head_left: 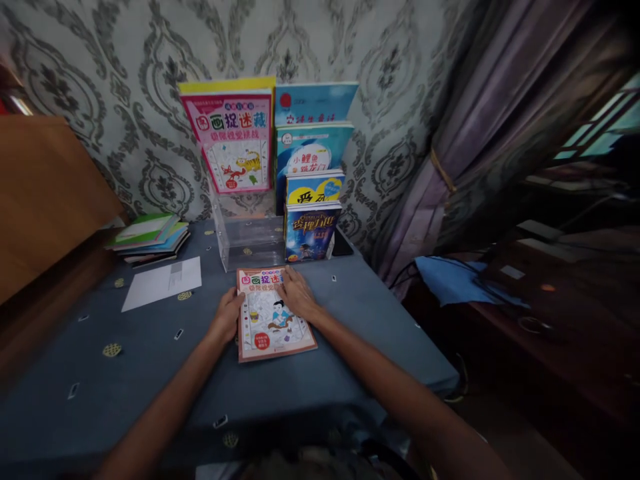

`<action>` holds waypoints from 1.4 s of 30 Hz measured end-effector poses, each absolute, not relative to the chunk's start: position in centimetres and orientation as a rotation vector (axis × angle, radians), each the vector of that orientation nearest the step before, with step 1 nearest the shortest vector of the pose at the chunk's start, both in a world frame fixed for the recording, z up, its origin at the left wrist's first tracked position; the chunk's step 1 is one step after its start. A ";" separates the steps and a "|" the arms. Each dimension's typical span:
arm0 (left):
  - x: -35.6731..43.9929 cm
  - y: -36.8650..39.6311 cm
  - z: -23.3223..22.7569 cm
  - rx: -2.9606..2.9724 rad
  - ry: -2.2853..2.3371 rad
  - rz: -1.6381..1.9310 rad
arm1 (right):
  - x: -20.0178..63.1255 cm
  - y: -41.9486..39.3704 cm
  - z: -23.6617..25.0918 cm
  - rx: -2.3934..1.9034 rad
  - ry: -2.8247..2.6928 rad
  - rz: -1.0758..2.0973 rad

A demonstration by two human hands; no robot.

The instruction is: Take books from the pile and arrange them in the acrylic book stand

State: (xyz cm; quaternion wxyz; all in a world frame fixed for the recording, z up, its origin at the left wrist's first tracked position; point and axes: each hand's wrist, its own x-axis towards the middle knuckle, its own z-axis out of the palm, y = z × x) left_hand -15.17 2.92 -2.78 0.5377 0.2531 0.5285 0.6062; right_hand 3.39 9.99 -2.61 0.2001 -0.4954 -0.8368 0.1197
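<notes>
A picture book (265,313) with an orange-brown border and a cartoon figure in blue lies on the table in front of me. My left hand (228,315) holds its left edge, thumb on the cover and the other fingers mostly hidden. Across the upper right of the cover rests my right hand (297,295), its fingers stretched out flat. Just behind the book stands a clear acrylic rack (224,237). It carries a pink picture book (235,143) at the upper left and a column of books, with a dark blue book (311,233) lowest at the right.
A pile of books (150,233) and a white sheet of paper (165,283) lie left on the blue tablecloth (165,367). A brown wooden panel (45,200) borders the left side. Tied curtains (425,167) hang at the right, near a cluttered dark surface (550,320).
</notes>
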 end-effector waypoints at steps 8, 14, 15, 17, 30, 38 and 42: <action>-14.7 2.0 -0.7 0.574 1.129 1.562 | 4.1 8.5 -3.2 -1.255 -1.872 0.729; -14.6 0.3 1.9 0.720 1.009 1.686 | 4.0 6.7 -2.8 -1.067 -1.679 0.917; -14.6 -0.1 2.4 0.770 1.000 1.713 | 4.0 6.5 -2.3 -1.012 -1.659 0.947; -14.8 -0.6 3.5 0.895 1.010 1.756 | 4.0 6.0 -0.9 -0.911 -1.620 0.976; -15.9 -1.8 2.2 0.967 1.310 1.818 | 4.1 1.4 1.2 -0.723 -1.678 0.736; -16.1 -0.7 0.8 0.792 1.202 1.767 | 4.8 2.9 1.9 -0.749 -1.781 0.782; -16.0 0.4 1.8 0.745 1.159 1.739 | 4.5 4.9 2.5 -0.738 -1.797 0.846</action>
